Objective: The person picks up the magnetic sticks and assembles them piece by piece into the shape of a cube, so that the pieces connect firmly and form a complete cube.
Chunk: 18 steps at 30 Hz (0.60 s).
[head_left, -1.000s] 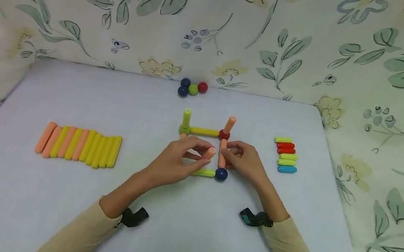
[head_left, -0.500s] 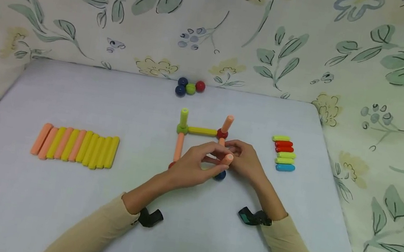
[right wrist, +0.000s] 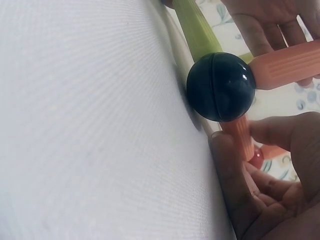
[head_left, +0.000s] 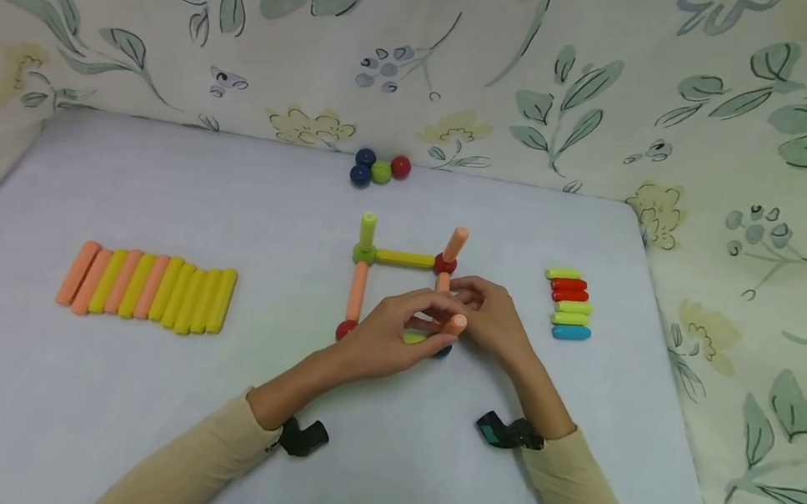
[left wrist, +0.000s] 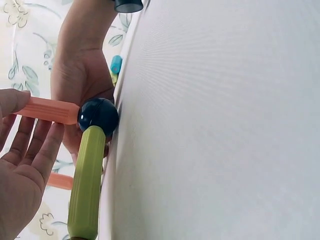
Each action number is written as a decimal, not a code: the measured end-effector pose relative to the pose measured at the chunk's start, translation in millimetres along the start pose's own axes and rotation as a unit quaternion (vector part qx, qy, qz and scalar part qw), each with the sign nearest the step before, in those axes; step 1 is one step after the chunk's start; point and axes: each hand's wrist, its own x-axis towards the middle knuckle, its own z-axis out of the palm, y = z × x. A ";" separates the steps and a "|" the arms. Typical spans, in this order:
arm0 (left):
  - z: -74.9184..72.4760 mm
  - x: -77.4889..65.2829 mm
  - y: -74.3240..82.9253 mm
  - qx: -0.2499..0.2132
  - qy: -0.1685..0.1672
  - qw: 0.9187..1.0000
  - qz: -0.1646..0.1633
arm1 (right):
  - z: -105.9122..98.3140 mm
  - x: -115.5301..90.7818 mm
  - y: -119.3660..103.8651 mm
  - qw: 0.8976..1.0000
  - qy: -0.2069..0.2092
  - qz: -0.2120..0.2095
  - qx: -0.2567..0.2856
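My left hand (head_left: 388,327) pinches an orange ridged stick (left wrist: 52,110) between thumb and fingers. This stick stands upright, its lower end meeting a dark blue ball (left wrist: 98,117) at the near right corner of a square frame. With my right hand (head_left: 492,315) I grip the frame's right-side orange stick (right wrist: 239,137), just behind that ball. A light green stick (left wrist: 87,182) runs from the ball along the near side. At the far corners, a green stick (head_left: 367,231) and an orange stick (head_left: 456,244) stand up from a green ball (head_left: 364,254) and a red ball (head_left: 445,265).
A row of orange and yellow sticks (head_left: 172,291) lies at the left of the white table (head_left: 375,484). Shorter coloured sticks (head_left: 572,306) lie at the right. Several loose balls (head_left: 381,171) sit near the back edge, before a floral cloth (head_left: 285,44).
My left hand has moved right with the orange stick, bringing it onto the dark blue ball. The frame's left side and near left red ball have come into view. My right hand stays nearly in place.
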 end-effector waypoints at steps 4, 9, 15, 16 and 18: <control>-1.0 -0.2 1.9 0.002 -0.004 1.000 -0.003 | -0.1 -0.2 -1.5 1.000 0.002 0.002 -0.003; -3.0 0.8 5.1 0.005 -0.011 1.000 0.000 | -2.3 -1.7 -3.5 1.000 0.007 0.005 0.003; -6.8 -1.1 8.3 0.021 -0.016 1.000 -0.003 | -1.1 -1.9 -1.9 1.000 0.003 0.001 0.003; -7.4 -1.7 9.0 0.023 -0.016 1.000 -0.005 | -0.8 -1.9 -1.5 1.000 0.000 0.002 0.003; -8.5 -2.8 10.3 0.026 -0.016 0.999 -0.009 | -0.7 -2.2 -1.5 1.000 -0.002 0.004 0.002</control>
